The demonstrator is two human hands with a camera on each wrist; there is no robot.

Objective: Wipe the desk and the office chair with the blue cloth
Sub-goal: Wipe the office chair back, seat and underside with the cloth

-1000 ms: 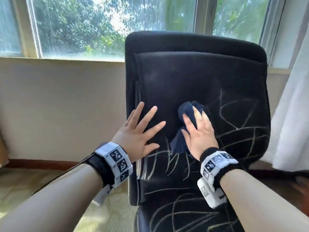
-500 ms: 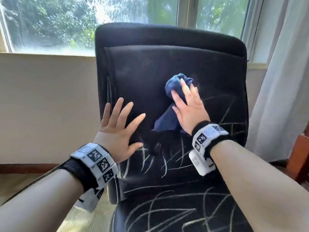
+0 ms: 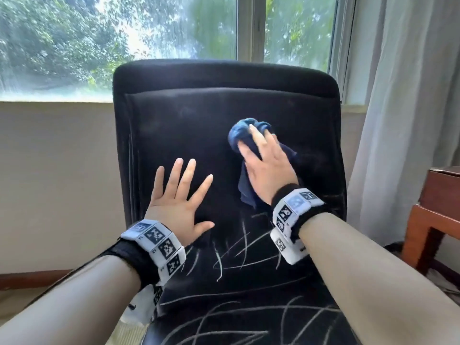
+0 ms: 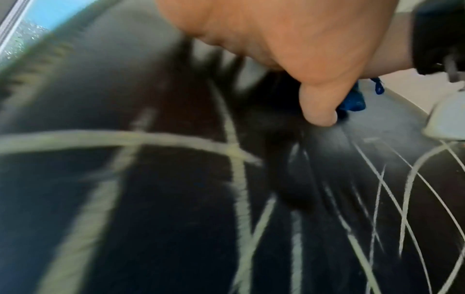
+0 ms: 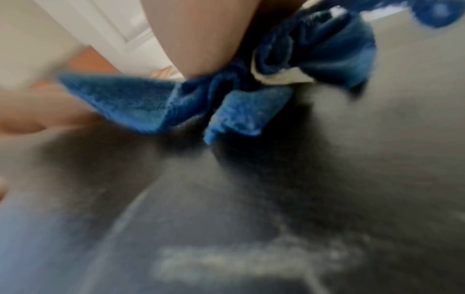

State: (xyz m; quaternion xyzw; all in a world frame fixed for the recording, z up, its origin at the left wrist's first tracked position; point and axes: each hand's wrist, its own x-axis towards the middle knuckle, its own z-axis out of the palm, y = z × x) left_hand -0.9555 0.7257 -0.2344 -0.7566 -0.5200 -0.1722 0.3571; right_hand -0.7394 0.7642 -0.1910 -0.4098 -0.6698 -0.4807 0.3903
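Observation:
A black office chair [image 3: 199, 115] faces me, its lower backrest and seat covered in white scribble marks [image 3: 239, 250]. My right hand [image 3: 268, 170] presses the bunched blue cloth [image 3: 240, 133] against the right middle of the backrest, fingers laid over it. My left hand [image 3: 179, 202] lies flat on the backrest's left half, fingers spread, holding nothing. The left wrist view shows the thumb [image 4: 317, 103] on the marked fabric [image 4: 151, 199] and a bit of cloth [image 4: 352, 101] beyond. In the blurred right wrist view the cloth [image 5: 156, 99] is crumpled under the palm.
Behind the chair a window [image 3: 124, 41] sits above a pale wall [image 3: 57, 170]. A grey curtain [image 3: 403, 95] hangs at the right. A brown wooden piece of furniture [image 3: 438, 207] stands close to the chair's right side.
My right hand has swept the cloth up and to the right across the backrest, and the scribbles there have gone. My left hand stays flat on the left half.

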